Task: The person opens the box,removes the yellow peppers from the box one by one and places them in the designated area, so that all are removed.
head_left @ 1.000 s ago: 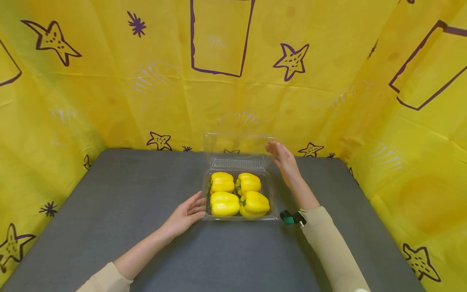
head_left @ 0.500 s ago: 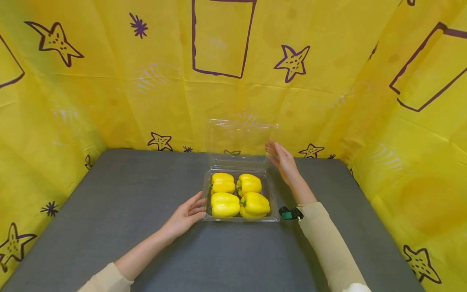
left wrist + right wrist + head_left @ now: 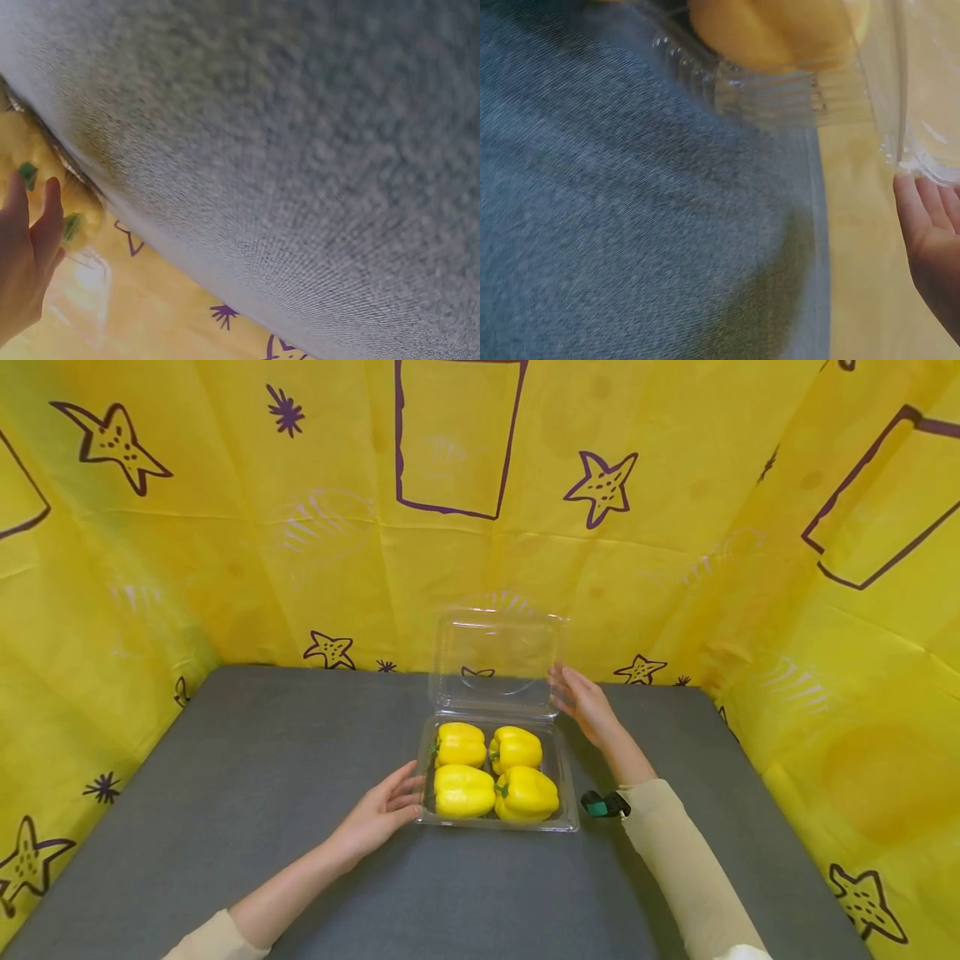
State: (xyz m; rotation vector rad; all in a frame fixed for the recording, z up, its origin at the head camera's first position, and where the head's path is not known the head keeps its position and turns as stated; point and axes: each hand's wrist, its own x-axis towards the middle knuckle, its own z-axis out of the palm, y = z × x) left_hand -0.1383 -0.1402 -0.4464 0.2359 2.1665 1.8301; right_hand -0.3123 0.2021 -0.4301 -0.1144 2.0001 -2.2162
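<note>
Peppers [image 3: 527,795] all in, lid [image 3: 495,660] at 12 o'clock probably left to close, your left hand [image 3: 375,817] (8) and right hand [image 3: 592,708] (2) spread.

Yellow starfish-print cloth walls [image 3: 480,556]; faint white marks [image 3: 315,522], possibly fish bones; grey tabletop [image 3: 300,727].

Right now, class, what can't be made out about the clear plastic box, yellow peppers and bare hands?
Head view: clear plastic box, floor partly hidden beneath four yellow peppers.
Left wrist view: bare left hand, cut off by left edge.
Right wrist view: bare right hand, cut off by right edge.
</note>
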